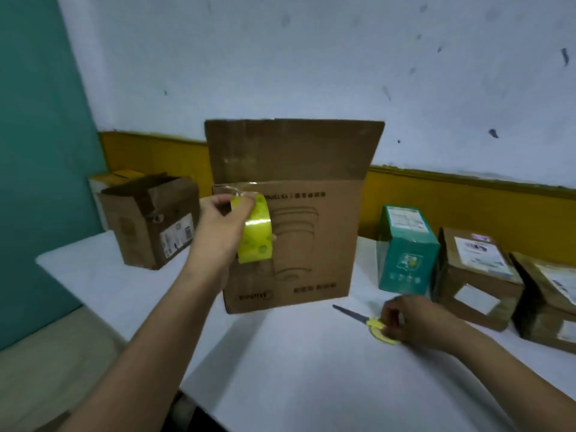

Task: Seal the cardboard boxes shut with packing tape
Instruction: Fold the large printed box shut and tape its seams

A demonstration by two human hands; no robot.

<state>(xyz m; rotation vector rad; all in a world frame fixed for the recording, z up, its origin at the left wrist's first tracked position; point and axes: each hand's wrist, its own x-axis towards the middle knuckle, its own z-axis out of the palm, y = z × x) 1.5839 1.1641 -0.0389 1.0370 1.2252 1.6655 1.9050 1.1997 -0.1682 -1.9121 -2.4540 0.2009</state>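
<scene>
The job is looking barely begun on the box point(311, 244) standing at the centre of the table point(280, 385): its rear flap point(293, 148) is standing straight up, so the top is not closed yet, and only a short shiny strip of tape seems to be sticking along the front top edge near 10 o'clock, though blur is making that hard to confirm. The left hand point(218, 226) is gripping the yellow-green tape point(255, 232) with fingers curled over the roll's top, holding it against the box's front face at about 9 o'clock of the box. The right hand point(408, 322) is resting on the table at 5 o'clock, fingers curled around the yellow handles of the scissors point(367, 321), whose blades are lying flat and pointing toward 10 o'clock. By my reading, cutting the strip, folding the flap down and taping the seam are all still ahead. At 9 o'clock an open box point(149, 226) is waiting with its flaps loose, seemingly unsealed. At 3 o'clock a teal box point(405, 254) is standing just beside the box, with two labelled boxes point(477, 275) beyond it; whether those are sealed I cannot tell. The raised flap is the main obstacle, and the teal box is crowding the right side.
</scene>
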